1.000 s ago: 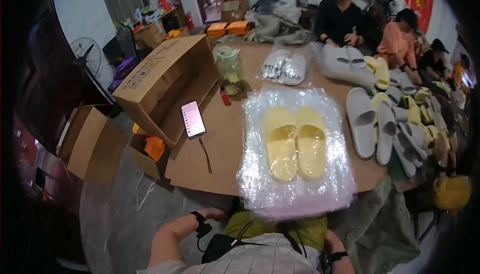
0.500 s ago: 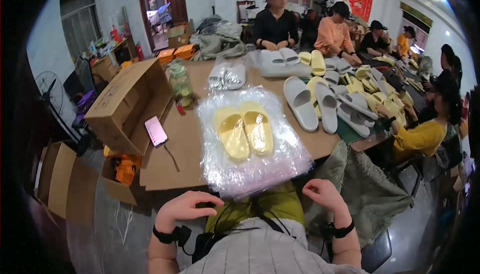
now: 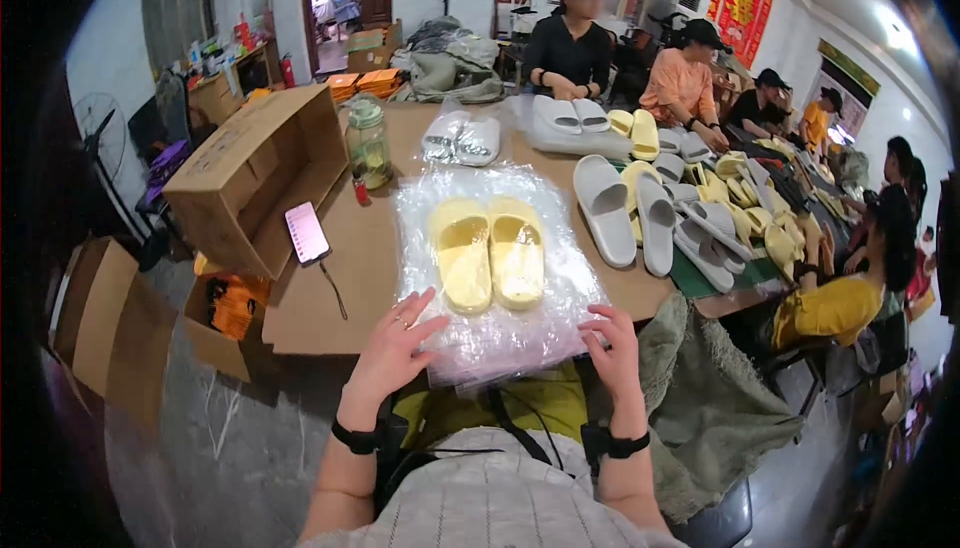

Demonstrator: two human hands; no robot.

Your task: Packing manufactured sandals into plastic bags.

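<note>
A pair of yellow slippers (image 3: 464, 258) lies side by side, toes away from me, on a stack of clear plastic bags (image 3: 560, 288) at the table's front edge. They look to be inside the top bag, though the film is hard to make out. At the stack's near left corner is my left hand (image 3: 398, 340), fingers spread, close to the plastic. My right hand (image 3: 612, 340) is at the right edge of the stack with its fingers apart. Neither hand holds anything. Beyond the stack lies a bagged pair of white slippers (image 3: 462, 138).
Left on the cardboard-covered table (image 3: 365, 313) are an open carton (image 3: 245, 173), a phone (image 3: 306, 232), a glass jar (image 3: 369, 148) and a red lighter (image 3: 361, 188). Loose grey slippers (image 3: 604, 210) and a yellow pile are at right. A green sack (image 3: 700, 408) hangs beside me. Several people work beyond.
Both my hands have moved forward from beside my lap to the near edges of the bag stack, and their fingers have spread. The slippers stay on the stack.
</note>
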